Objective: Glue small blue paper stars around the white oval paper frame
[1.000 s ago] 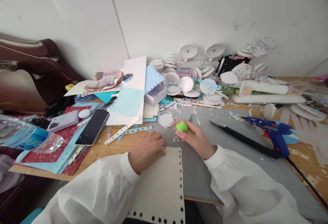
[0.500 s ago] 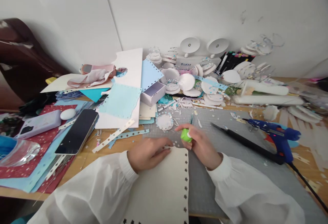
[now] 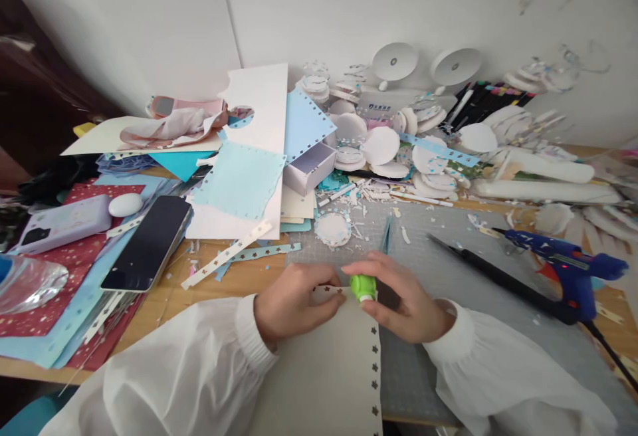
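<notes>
A sheet of cream paper (image 3: 323,369) lies in front of me, with flower-shaped holes along its right edge and a few at its top edge. My left hand (image 3: 299,303) is closed on that top edge, thumb over the sheet. Between the thumb and fingers of my right hand (image 3: 406,293) is a small green craft punch (image 3: 363,287), at the sheet's top right corner. Whether the paper sits in the punch's slot I cannot tell. Just beyond lie blue tweezers (image 3: 386,234) and a white disc (image 3: 333,229) rimmed with small bits.
A grey cutting mat (image 3: 428,369) lies under the work. On the right are a black pen-like tool (image 3: 503,280) and a blue glue gun (image 3: 563,263). Punched strips (image 3: 226,254), a phone (image 3: 148,243) and coloured paper are at left. White discs and scraps crowd the back.
The green punch has turned in my right hand and come down to the sheet's top right corner. My left hand keeps its hold on the top edge. The camera view has shifted.
</notes>
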### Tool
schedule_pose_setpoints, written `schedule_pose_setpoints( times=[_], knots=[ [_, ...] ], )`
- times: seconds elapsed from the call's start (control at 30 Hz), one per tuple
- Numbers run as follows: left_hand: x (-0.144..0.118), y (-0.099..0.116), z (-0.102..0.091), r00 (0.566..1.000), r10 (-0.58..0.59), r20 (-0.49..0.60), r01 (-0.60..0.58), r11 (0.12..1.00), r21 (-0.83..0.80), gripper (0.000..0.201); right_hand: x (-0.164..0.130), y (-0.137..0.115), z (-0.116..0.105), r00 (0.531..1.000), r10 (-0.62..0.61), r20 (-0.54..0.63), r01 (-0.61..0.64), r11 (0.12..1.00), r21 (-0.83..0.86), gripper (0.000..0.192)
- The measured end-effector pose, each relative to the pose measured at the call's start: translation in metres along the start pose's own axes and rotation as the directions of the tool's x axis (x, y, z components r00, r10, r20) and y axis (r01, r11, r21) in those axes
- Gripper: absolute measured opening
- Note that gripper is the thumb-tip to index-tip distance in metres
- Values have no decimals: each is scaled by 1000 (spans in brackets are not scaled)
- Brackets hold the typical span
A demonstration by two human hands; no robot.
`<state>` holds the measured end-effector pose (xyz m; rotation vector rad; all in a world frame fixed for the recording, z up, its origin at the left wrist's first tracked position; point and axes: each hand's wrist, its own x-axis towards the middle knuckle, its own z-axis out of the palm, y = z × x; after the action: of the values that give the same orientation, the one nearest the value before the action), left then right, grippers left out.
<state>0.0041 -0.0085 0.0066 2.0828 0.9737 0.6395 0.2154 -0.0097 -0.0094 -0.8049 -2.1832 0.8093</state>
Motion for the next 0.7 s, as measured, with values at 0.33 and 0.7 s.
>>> schedule_pose_setpoints(
  times=[0.33, 0.7],
  knots=[
    [0, 0, 2, 998, 66, -13, -67, 996, -67, 5, -2, -1, -3, 995, -16, 98, 15, 1000, 6, 39],
    [-1, 2, -3, 991, 134, -4, -134, 989, -58, 12, 0, -3, -5, 978, 49, 202, -40, 998, -48, 24]
  ],
)
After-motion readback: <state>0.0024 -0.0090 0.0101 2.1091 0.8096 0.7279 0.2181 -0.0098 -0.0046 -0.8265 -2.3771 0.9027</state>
